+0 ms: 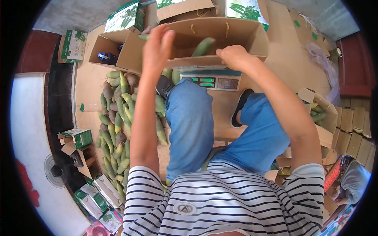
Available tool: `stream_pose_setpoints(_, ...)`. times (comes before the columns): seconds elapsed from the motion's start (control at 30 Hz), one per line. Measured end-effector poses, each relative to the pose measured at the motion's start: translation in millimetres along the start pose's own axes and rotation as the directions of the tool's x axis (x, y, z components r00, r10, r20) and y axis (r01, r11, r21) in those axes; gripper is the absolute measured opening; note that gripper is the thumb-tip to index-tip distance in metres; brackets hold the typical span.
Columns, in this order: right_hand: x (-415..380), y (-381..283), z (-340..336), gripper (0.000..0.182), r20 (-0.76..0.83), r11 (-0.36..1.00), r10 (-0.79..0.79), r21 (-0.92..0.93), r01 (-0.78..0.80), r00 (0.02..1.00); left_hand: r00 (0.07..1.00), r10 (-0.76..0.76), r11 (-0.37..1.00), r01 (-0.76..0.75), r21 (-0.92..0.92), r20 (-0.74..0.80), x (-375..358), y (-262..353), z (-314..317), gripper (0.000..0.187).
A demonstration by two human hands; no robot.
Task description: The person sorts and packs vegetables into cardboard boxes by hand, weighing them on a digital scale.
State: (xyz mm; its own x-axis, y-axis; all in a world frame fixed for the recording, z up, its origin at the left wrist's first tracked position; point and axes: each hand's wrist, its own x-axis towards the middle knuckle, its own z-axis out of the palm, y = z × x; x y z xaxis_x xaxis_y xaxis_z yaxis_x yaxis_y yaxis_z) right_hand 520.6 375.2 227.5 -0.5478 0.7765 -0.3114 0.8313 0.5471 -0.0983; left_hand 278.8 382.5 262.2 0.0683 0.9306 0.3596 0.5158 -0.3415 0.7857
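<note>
A long cardboard box [185, 28] with yellow cord handles stands in front of me, and a green radish [203, 47] leans inside it. My left hand [158, 48] is raised over the box's left end, fingers stretched and thumb apart, slightly blurred. Beside its fingers shows the tip of another green radish [143, 37]; I see no grip on it. My right hand [237, 58] is closed at the box's near rim, its fingertips mostly hidden. Under the box's near side sits a digital scale [228, 83] with green displays, partly covered by the box.
Many green and brownish radishes [118, 114] lie on the floor to the left of my legs. A smaller open box [103, 46] holds a blue-topped item. Printed cartons [124, 17] line the back. At right stands a box of radishes [318, 113], near stacked cardboard [350, 133] and another person [354, 181].
</note>
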Motion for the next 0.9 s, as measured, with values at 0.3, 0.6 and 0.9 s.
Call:
stream_pose_setpoints(0.3,0,16,12,0.018,-0.082,0.999,0.042,0.027,-0.04,0.996,0.897,-0.354,0.762,0.441,0.475,-0.265,-190,-176,-99,0.042)
stream_pose_setpoints(0.6,-6,3,-5,0.028,-0.016,0.99,0.109,0.089,-0.107,0.994,0.482,-0.769,0.34,0.865,0.369,-0.421,-348,-276,-128,0.07)
stream_pose_setpoints(0.9,1,9,-3,0.028,-0.037,0.995,0.07,0.069,-0.068,0.997,0.453,-0.759,0.224,0.857,0.465,-0.468,-338,-253,-114,0.067)
